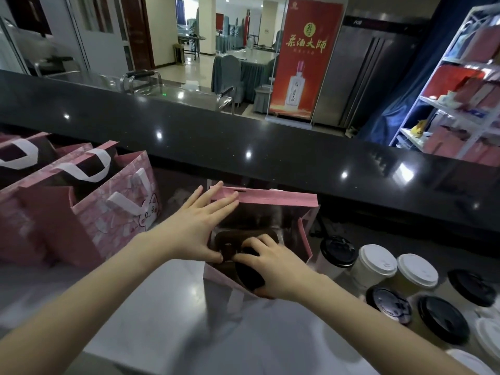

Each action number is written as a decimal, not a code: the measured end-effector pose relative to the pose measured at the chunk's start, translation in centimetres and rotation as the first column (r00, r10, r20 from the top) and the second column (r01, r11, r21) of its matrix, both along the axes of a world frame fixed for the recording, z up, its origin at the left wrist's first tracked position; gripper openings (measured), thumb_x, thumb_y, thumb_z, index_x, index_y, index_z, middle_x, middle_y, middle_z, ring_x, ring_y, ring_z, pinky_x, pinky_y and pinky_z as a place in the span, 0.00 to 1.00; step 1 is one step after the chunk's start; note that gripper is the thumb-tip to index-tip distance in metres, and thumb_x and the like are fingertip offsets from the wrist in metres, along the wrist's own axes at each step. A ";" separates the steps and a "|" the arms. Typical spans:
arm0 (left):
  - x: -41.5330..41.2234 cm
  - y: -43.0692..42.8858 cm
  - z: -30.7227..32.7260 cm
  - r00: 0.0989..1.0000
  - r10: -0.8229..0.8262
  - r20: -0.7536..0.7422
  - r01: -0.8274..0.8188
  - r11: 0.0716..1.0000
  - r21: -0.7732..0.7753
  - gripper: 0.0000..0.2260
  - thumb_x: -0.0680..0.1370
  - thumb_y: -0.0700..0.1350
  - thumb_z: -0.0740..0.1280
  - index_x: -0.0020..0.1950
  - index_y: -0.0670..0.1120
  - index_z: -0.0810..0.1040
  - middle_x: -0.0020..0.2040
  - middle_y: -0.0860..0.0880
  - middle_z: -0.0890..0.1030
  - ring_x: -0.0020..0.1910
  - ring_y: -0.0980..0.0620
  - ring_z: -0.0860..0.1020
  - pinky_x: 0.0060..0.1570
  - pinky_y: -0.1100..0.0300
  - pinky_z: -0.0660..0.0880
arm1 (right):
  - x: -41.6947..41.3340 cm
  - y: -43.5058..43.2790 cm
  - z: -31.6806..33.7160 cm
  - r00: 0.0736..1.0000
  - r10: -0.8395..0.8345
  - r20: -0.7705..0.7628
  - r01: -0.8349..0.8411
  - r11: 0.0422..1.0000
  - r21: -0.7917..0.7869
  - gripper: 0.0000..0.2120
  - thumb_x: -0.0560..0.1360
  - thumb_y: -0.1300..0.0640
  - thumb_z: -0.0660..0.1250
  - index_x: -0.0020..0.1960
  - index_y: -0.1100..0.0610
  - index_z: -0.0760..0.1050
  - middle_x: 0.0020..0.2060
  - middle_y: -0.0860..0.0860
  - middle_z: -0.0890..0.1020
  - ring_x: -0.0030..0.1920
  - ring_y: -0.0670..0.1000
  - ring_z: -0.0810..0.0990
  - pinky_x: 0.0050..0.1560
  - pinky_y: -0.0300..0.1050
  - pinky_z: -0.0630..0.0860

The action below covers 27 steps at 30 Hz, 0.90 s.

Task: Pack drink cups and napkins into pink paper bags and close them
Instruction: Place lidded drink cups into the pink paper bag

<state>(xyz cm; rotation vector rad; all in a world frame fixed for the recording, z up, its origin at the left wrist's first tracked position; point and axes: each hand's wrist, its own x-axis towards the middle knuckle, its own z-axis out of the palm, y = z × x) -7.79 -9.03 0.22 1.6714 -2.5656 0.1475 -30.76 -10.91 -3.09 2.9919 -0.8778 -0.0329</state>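
An open pink paper bag [273, 198] stands on the counter in the middle of the view, its top flap upright at the back. My left hand [194, 226] lies flat against the bag's left wall, fingers straight, thumb at the near rim. My right hand [273, 266] reaches into the bag mouth and grips a black-lidded drink cup [249, 274] that stands inside. A brown cup holder [230, 240] shows in the bag's bottom. Several more cups with black lids [338, 251] and white lids [377, 259] stand to the right.
Two pink bags with white ribbon handles [108, 212] stand open at the left. A raised black counter ledge [243, 147] runs across behind the bags. A white shelf rack [460, 98] with red boxes stands at the far right. Grey counter surface [151, 307] lies in front.
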 end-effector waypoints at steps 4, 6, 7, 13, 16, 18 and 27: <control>-0.3 0.6 -0.7 0.997 -0.008 -0.082 0.012 0.999 0.053 0.54 0.66 0.64 0.71 0.78 0.54 0.36 0.78 0.58 0.34 0.73 0.54 0.26 0.69 0.55 0.31 | 1.3 -0.6 0.3 1.000 -0.006 0.024 0.007 0.999 -0.046 0.32 0.72 0.50 0.72 0.73 0.48 0.64 0.70 0.52 0.64 0.69 0.56 0.61 0.62 0.55 0.72; -0.3 0.9 -0.6 0.995 -0.011 -0.103 0.016 0.998 0.056 0.56 0.65 0.64 0.72 0.78 0.53 0.37 0.77 0.60 0.34 0.73 0.54 0.26 0.70 0.56 0.32 | 2.6 -1.4 0.6 0.999 -0.026 0.027 0.028 0.998 -0.057 0.34 0.70 0.49 0.73 0.73 0.49 0.64 0.69 0.53 0.64 0.69 0.57 0.60 0.62 0.55 0.72; -0.3 0.9 -0.6 0.995 -0.008 -0.102 0.014 0.998 0.054 0.56 0.64 0.64 0.72 0.78 0.53 0.37 0.77 0.60 0.34 0.73 0.55 0.26 0.70 0.56 0.33 | 3.3 -1.8 0.7 0.999 -0.036 0.020 0.037 0.998 -0.059 0.34 0.70 0.49 0.73 0.73 0.49 0.64 0.69 0.54 0.64 0.69 0.57 0.60 0.61 0.55 0.72; -0.4 1.1 -0.5 0.998 0.013 -0.065 -0.010 0.999 0.046 0.59 0.61 0.68 0.71 0.78 0.53 0.36 0.77 0.60 0.34 0.72 0.55 0.25 0.69 0.56 0.28 | 6.4 -3.1 -0.7 0.997 -0.074 -0.036 0.074 0.997 0.009 0.35 0.69 0.51 0.74 0.73 0.49 0.65 0.72 0.55 0.60 0.69 0.59 0.59 0.60 0.58 0.73; -0.4 0.9 -0.4 0.998 0.010 -0.062 -0.007 0.999 0.052 0.59 0.61 0.68 0.71 0.78 0.53 0.35 0.77 0.59 0.34 0.72 0.55 0.25 0.69 0.54 0.28 | 6.6 -3.2 -2.2 0.996 -0.052 -0.072 0.051 0.999 -0.010 0.34 0.70 0.51 0.74 0.73 0.49 0.65 0.72 0.54 0.60 0.70 0.59 0.58 0.60 0.58 0.73; -0.4 0.7 -0.4 0.998 0.009 -0.057 -0.006 0.999 0.053 0.59 0.61 0.69 0.70 0.77 0.53 0.34 0.77 0.59 0.34 0.72 0.55 0.25 0.70 0.53 0.28 | 6.2 -3.3 -2.9 0.997 -0.049 -0.060 0.048 0.999 -0.020 0.33 0.70 0.51 0.73 0.72 0.48 0.65 0.72 0.54 0.60 0.70 0.58 0.58 0.61 0.58 0.73; 0.0 0.1 -0.6 0.997 0.033 -0.076 -0.028 0.998 0.062 0.58 0.61 0.70 0.69 0.78 0.55 0.34 0.78 0.59 0.35 0.73 0.55 0.26 0.73 0.48 0.32 | 5.4 -3.5 -4.2 0.998 -0.064 0.028 0.063 0.998 0.031 0.29 0.74 0.52 0.71 0.72 0.48 0.67 0.71 0.53 0.63 0.71 0.58 0.58 0.66 0.57 0.70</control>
